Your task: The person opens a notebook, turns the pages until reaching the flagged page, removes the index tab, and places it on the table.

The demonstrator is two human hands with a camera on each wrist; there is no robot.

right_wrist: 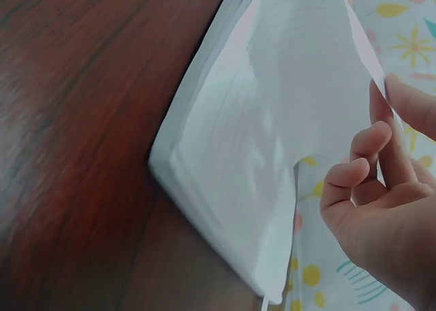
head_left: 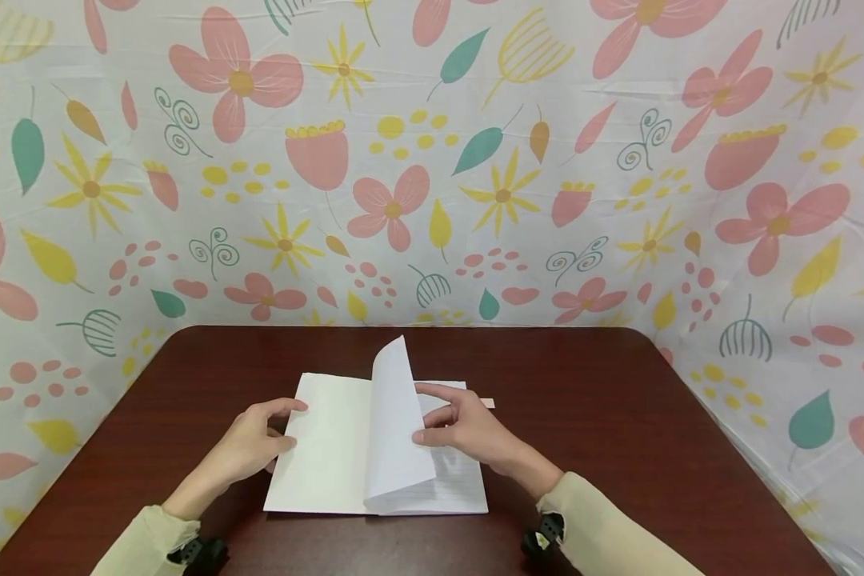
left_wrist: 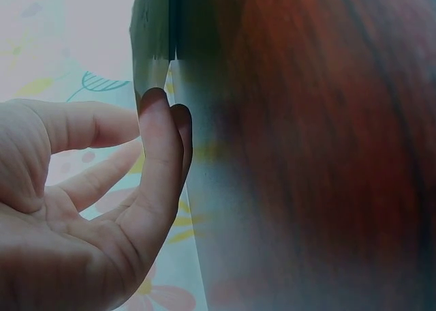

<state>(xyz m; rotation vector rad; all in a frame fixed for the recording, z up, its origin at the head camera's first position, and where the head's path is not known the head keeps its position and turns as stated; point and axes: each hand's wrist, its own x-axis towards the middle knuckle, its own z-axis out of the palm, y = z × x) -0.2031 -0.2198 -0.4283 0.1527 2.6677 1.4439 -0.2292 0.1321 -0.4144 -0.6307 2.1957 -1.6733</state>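
An open notebook (head_left: 331, 448) with ruled white pages lies on the table. My left hand (head_left: 248, 440) holds its left edge, the thumb on the near page side and fingers curled behind the cover (left_wrist: 151, 58) in the left wrist view. A lifted page (head_left: 396, 424) stands up near the middle, bowed over toward the left. My right hand (head_left: 468, 428) pinches that page's free edge between thumb and finger, the other fingers bent. In the right wrist view, the lined right-hand pages (right_wrist: 231, 154) lie beneath the raised sheet.
The dark reddish-brown table (head_left: 583, 400) has rounded far corners. A flower-printed curtain (head_left: 432, 160) hangs behind it and along both sides. A small pale tab (head_left: 487, 403) sticks out past the notebook's right edge. Each wrist wears a black strapped device (head_left: 543, 534).
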